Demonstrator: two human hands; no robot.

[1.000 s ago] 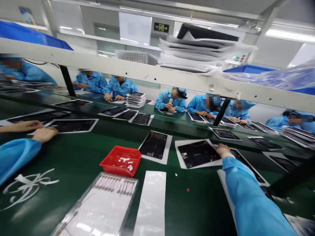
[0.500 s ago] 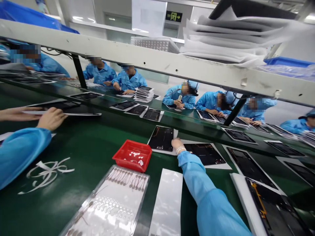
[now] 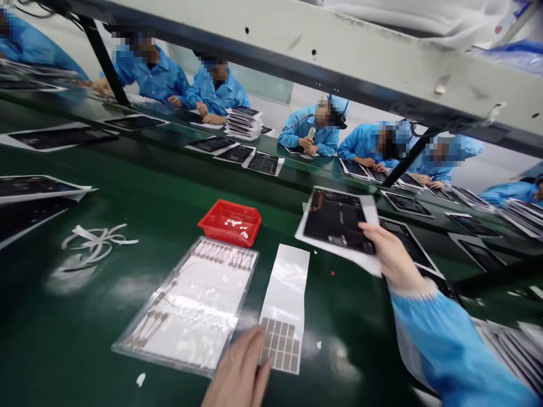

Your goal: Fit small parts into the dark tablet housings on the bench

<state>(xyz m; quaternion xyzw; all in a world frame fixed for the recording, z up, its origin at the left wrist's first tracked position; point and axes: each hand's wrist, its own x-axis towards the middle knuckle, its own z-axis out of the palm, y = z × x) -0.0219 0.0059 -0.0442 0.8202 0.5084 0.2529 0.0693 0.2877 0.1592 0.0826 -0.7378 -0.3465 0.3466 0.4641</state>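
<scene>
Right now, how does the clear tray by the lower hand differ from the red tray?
The clear plastic tray is larger and flatter than the red plastic tray, which has deeper, sloped walls. The clear tray holds rows of small, thin parts on white; the red tray holds only a few white bits. Both rest on the green work surface.

The bench mat (image 3: 106, 316) is dark green and glossy, and it shines under the lamps. The tray (image 3: 186, 333) is of clear, smooth plastic, the basket (image 3: 229, 223) is of red plastic, and the panel (image 3: 337, 220) has a glossy black face on a white sheet. The sleeve (image 3: 449, 345) is smooth blue cloth.
</scene>
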